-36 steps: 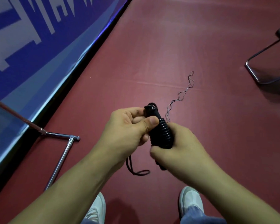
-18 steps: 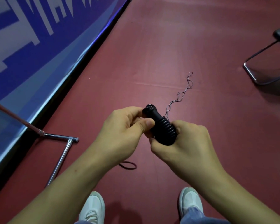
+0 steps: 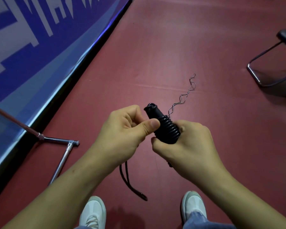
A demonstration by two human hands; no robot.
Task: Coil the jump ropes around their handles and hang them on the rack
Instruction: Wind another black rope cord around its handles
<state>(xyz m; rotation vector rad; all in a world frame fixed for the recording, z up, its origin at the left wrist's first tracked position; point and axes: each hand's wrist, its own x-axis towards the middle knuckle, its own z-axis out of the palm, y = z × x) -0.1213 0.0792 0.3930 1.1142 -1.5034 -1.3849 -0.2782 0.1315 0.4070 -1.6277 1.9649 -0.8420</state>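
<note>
The black jump-rope handles (image 3: 165, 128), wound tight with black rope coils, are held at the centre of the head view. My right hand (image 3: 188, 146) grips their lower end. My left hand (image 3: 129, 133) pinches the rope against the coils with thumb and curled fingers. A loose loop of black rope (image 3: 130, 182) hangs below my left hand. The top of the handles (image 3: 150, 107) sticks out bare above the coils.
A thin twisted wire (image 3: 183, 96) lies on the red floor beyond the handles. A chrome rack foot (image 3: 63, 156) and its slanted pole stand at the left by the blue banner (image 3: 31, 47). A chair frame (image 3: 271, 71) is at the right. My white shoes (image 3: 92, 212) are below.
The hanging rope loop under my left hand has grown longer and swung down. Both hands stay on the handles, which have tilted slightly.
</note>
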